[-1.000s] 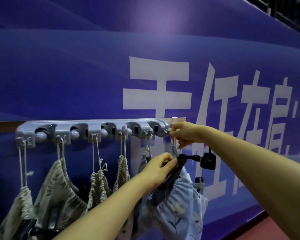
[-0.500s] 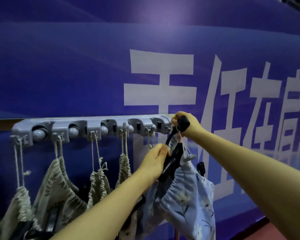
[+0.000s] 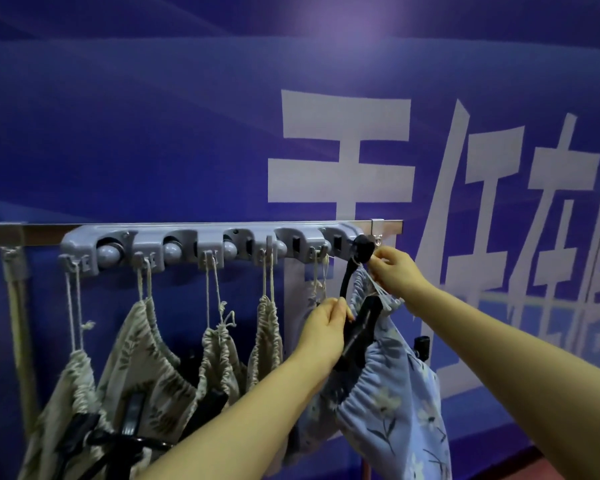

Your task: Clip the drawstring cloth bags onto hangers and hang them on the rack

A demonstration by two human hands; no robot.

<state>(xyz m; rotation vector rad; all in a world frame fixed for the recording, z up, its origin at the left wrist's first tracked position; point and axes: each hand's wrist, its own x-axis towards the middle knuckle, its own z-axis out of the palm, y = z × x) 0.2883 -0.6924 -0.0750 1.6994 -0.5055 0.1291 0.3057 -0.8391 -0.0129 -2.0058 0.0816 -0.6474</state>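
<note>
A grey hook rack [image 3: 208, 247] runs along a metal rail on the blue wall. A blue floral drawstring bag [image 3: 392, 393] is clipped to a black hanger [image 3: 359, 327]. The hanger's hook end [image 3: 362, 251] sits at the rack's right end. My left hand [image 3: 326, 332] grips the hanger's black bar. My right hand [image 3: 394, 271] pinches the bag's white drawstring [image 3: 378, 289] just right of the hook. Several beige leaf-print bags [image 3: 146, 362] hang by their cords from the rack's other hooks.
Black hangers [image 3: 118, 434] show low among the beige bags at the bottom left. A metal post [image 3: 18, 306] stands at the far left. The blue banner wall [image 3: 343, 150] with large white characters is right behind the rack. A red floor strip [image 3: 568, 469] shows at the bottom right.
The hanger with the blue bag has risen from below the rack to its right end. My right hand has let go of the hook and now pinches the white drawstring.
</note>
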